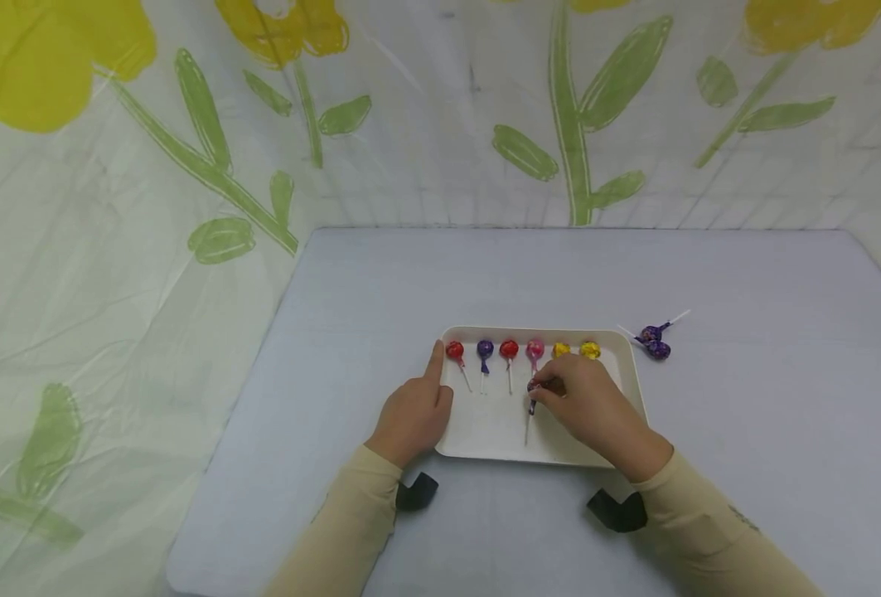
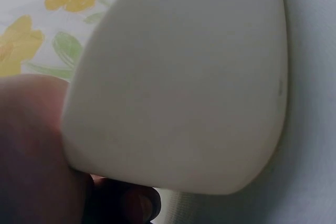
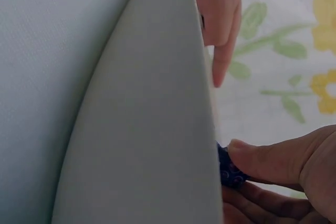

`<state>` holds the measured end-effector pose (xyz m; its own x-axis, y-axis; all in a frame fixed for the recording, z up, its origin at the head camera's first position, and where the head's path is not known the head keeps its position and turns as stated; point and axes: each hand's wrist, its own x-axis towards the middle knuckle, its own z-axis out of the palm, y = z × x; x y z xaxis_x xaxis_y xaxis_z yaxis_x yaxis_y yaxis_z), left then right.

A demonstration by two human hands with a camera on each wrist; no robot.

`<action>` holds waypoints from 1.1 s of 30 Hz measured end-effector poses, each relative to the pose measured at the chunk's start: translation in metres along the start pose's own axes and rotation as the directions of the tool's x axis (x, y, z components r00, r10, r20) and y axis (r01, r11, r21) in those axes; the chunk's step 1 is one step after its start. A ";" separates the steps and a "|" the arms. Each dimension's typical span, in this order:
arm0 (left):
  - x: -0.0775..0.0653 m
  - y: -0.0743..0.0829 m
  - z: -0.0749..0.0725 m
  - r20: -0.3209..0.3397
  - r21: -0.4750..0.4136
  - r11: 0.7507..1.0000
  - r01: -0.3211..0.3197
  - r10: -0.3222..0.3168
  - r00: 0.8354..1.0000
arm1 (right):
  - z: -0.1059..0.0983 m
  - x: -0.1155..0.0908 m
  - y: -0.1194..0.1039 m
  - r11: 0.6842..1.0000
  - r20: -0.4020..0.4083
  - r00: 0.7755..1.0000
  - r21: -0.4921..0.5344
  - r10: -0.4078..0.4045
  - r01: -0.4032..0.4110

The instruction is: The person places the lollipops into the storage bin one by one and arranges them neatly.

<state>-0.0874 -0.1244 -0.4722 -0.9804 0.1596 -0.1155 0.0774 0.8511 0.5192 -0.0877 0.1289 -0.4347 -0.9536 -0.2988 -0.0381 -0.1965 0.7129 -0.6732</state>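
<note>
My left hand (image 1: 412, 414) is at the left end of a white tray (image 1: 485, 439), gripping its rim, index finger stretched along the edge. Over the tray, my right hand (image 1: 592, 405) pinches a dark purple wrapped lollipop (image 1: 533, 406) between thumb and fingers, stick toward me. In the right wrist view the patterned wrapper (image 3: 231, 171) shows beside the thumb. A row of lollipops lies along the tray's far side: a red one (image 1: 455, 350), a purple one (image 1: 485, 349), another red, a pink one (image 1: 534, 348) and two yellow ones, one yellow lollipop (image 1: 590, 350) at the right end.
Two purple lollipops (image 1: 655, 342) lie together on the pale table (image 1: 365, 290), just past the tray's right end. Dark straps (image 1: 619, 511) are at both wrists. A flower-printed sheet (image 1: 440, 149) hangs behind the table and along its left side.
</note>
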 end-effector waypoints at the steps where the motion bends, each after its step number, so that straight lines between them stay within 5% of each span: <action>1: 0.000 0.000 0.000 0.001 0.000 1.000 0.001 -0.001 1.000 | 0.001 0.001 -0.001 1.000 0.004 1.000 -0.002 0.002 -0.002; 15: 0.000 0.001 -0.001 0.011 0.002 1.000 0.001 -0.001 1.000 | 0.024 0.000 -0.006 1.000 0.067 0.998 -0.009 -0.014 0.014; 33: 0.000 0.000 -0.002 0.013 0.015 1.000 -0.004 0.003 1.000 | 0.049 0.010 -0.017 0.999 0.031 0.999 -0.013 -0.045 0.045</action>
<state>-0.0876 -0.1251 -0.4701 -0.9777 0.1689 -0.1247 0.0835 0.8580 0.5069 -0.0825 0.0829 -0.4598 -0.9364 -0.3496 -0.0306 -0.2423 0.7069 -0.6645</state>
